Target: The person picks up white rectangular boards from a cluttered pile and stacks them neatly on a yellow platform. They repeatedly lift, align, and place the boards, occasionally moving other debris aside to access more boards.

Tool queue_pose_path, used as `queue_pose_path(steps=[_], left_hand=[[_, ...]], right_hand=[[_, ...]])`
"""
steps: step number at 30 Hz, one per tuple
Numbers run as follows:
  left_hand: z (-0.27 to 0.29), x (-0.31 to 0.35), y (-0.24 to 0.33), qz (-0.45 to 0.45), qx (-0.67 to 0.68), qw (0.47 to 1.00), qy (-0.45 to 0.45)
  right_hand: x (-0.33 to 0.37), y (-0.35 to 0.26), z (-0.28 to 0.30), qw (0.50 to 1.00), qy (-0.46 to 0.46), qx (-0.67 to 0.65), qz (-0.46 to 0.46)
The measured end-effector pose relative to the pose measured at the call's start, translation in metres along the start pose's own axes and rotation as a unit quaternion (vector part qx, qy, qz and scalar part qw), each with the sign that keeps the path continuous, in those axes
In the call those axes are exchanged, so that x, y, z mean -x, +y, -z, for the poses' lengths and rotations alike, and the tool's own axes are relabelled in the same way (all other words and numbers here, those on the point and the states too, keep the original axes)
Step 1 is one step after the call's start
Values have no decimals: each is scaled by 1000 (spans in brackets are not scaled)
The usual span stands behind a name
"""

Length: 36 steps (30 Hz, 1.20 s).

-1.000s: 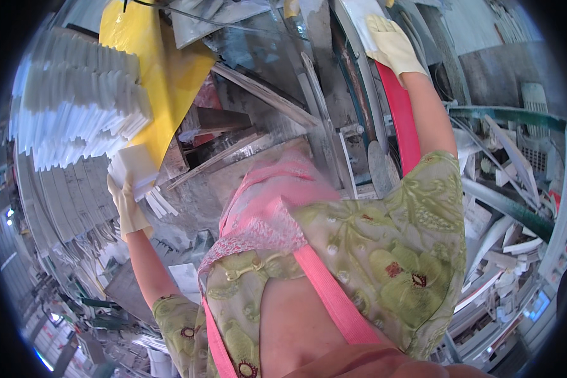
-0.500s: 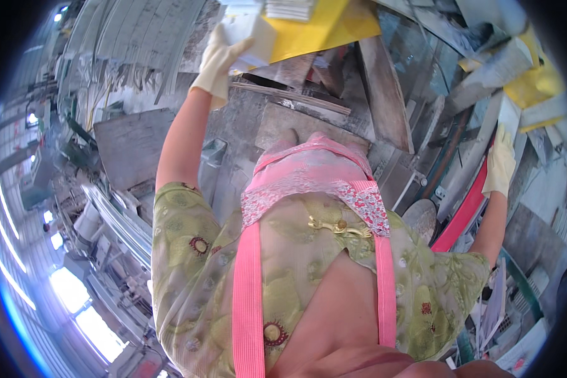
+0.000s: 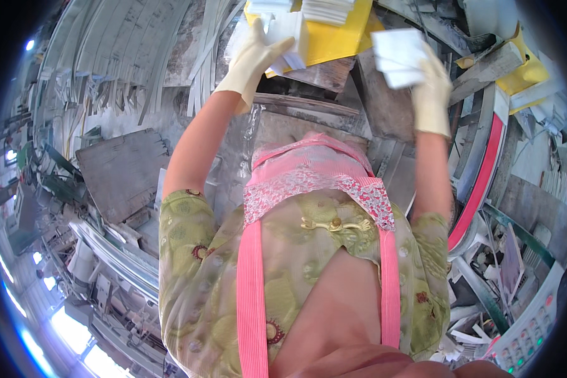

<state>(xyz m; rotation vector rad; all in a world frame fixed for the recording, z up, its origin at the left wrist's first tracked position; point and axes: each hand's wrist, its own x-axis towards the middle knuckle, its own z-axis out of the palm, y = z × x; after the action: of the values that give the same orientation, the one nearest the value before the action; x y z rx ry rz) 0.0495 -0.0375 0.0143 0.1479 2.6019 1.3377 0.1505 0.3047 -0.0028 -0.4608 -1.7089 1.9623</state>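
My left hand [image 3: 255,60], in a cream rubber glove, grips the near left side of a stack of white tiles [image 3: 293,39], its thumb stretched across the front. The stack rests on a yellow sheet [image 3: 334,45], beside another pile of thin white pieces [image 3: 327,10]. To the right, my right hand [image 3: 432,91], gloved alike, holds a few white square tiles [image 3: 399,58] up in the air, overlapping slightly. Its fingers are partly behind the tiles and blurred.
A curved machine edge with a red strip [image 3: 482,173] runs along my right. Beyond it lies another yellow sheet [image 3: 530,79]. Long pale strips [image 3: 123,60] hang at the far left, above a worn board [image 3: 123,173]. A button panel [image 3: 528,337] shows at lower right.
My right hand has left the machine edge at the right and swung inward with white tiles toward the stacks. My left hand stays at its stack, which appears farther right in view.
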Motion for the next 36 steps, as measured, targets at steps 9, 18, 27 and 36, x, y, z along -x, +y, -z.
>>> queue_pose_path(steps=[9, 18, 27, 36], left_hand=[[-42, 42, -45, -48, 129, 987, 80], [-69, 59, -27, 38, 154, 979, 128], [-111, 55, -5, 117, 260, 918, 277], [-138, 22, -4, 103, 377, 824, 410]], right_hand=[[73, 37, -185, 987, 11, 154, 47], [50, 33, -169, 920, -324, -190, -113], [-88, 60, -174, 814, -554, -76, -157], [-118, 90, -220, 703, -625, -136, -310]])
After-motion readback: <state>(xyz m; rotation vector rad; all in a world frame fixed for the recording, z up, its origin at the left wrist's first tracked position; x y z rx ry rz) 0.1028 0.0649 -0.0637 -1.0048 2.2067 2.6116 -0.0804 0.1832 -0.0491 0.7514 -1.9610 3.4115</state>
